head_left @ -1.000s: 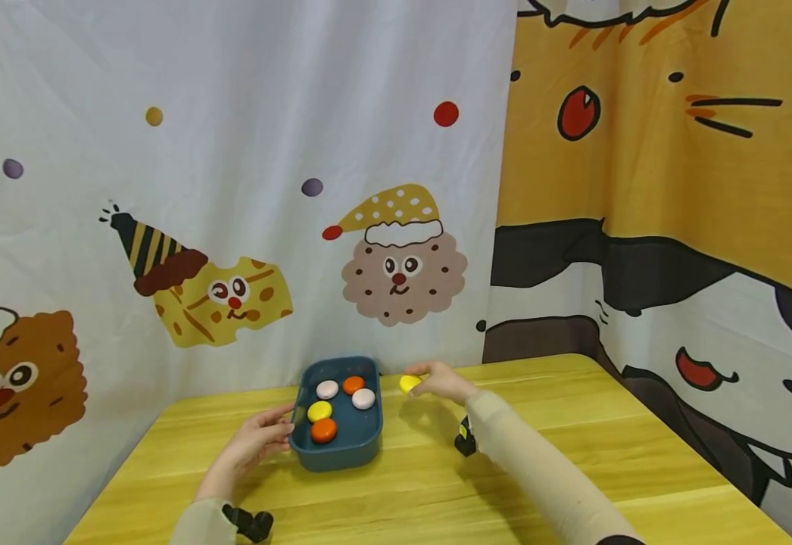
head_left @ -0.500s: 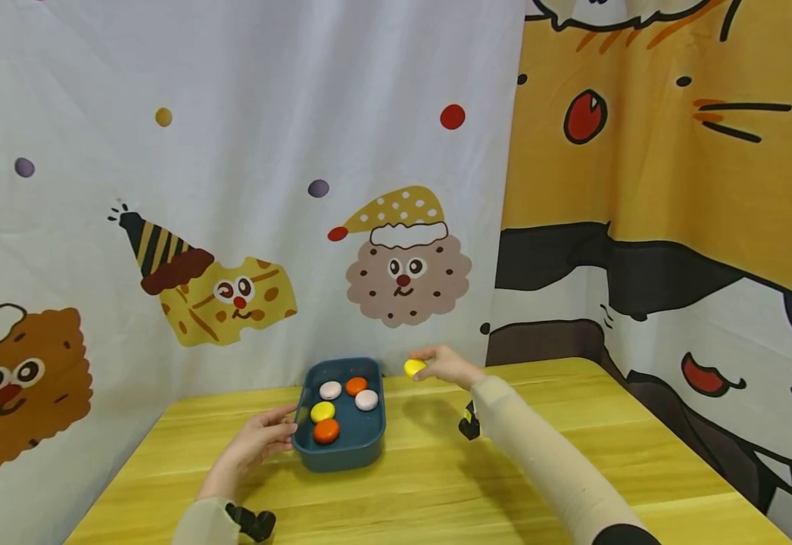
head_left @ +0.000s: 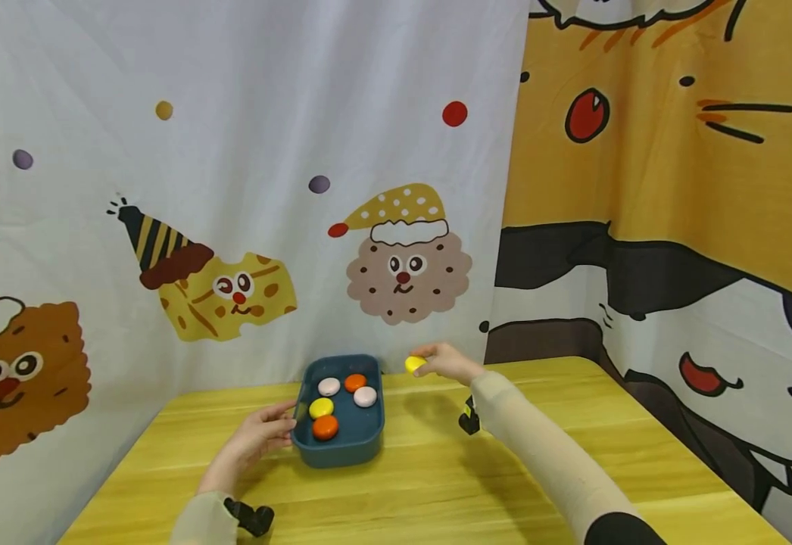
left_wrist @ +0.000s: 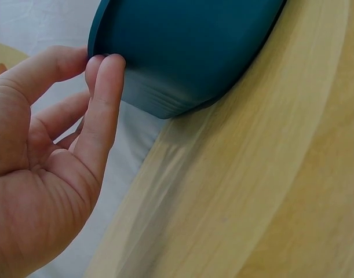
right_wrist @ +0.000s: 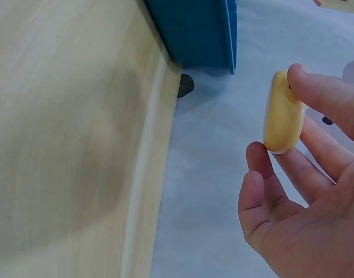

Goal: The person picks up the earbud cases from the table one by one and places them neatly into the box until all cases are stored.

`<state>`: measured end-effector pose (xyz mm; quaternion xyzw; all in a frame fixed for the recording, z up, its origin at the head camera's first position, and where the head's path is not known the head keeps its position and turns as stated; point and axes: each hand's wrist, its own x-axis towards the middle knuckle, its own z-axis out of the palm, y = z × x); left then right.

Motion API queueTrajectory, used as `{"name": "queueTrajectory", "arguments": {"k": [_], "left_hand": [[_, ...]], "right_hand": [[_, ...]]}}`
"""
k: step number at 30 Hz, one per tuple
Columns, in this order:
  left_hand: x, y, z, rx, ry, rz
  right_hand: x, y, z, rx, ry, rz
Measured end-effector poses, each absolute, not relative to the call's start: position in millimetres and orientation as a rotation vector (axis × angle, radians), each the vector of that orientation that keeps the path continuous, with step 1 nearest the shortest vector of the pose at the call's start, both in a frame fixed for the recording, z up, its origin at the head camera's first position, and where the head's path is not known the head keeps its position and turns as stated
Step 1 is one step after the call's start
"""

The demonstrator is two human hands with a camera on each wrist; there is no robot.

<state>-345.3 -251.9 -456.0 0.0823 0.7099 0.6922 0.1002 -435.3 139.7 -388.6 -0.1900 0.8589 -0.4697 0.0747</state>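
Note:
My right hand [head_left: 447, 362] pinches a yellow rounded disc [right_wrist: 284, 113] between thumb and fingers, raised above the table to the right of the box. The right wrist view shows the disc edge-on, its other fingers loosely bent below. A blue, round-cornered open box [head_left: 338, 456] stands at the table's back. My left hand [head_left: 260, 435] holds it at its left side, with thumb and fingertips at the rim [left_wrist: 94, 29]. Inside lie several similar discs: a yellow one [head_left: 321, 409], orange ones [head_left: 325, 428] and pale pinkish-white ones [head_left: 365, 397].
The table [head_left: 423, 484] has a yellow wood-grain top. Behind it hangs a white curtain [head_left: 246, 113] with cartoon prints, close to the box. A cat-patterned curtain [head_left: 641, 189] borders the right side. Black wrist devices [head_left: 251, 518] sit on both forearms.
My right hand has lifted the yellow disc from near the table and now holds it almost still. The left hand keeps its place at the box. The head view has shifted slightly.

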Motion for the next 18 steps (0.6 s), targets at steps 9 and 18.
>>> {"name": "queueTrajectory", "arguments": {"k": [9, 18], "left_hand": [[-346, -253, -454, 0.247, 2.099, 2.042], [-346, -254, -454, 0.228, 2.081, 2.049]], "right_hand": [[-444, 138, -384, -0.583, 2.551, -1.462], [-441, 128, -380, -0.591, 2.548, -1.444]]}}
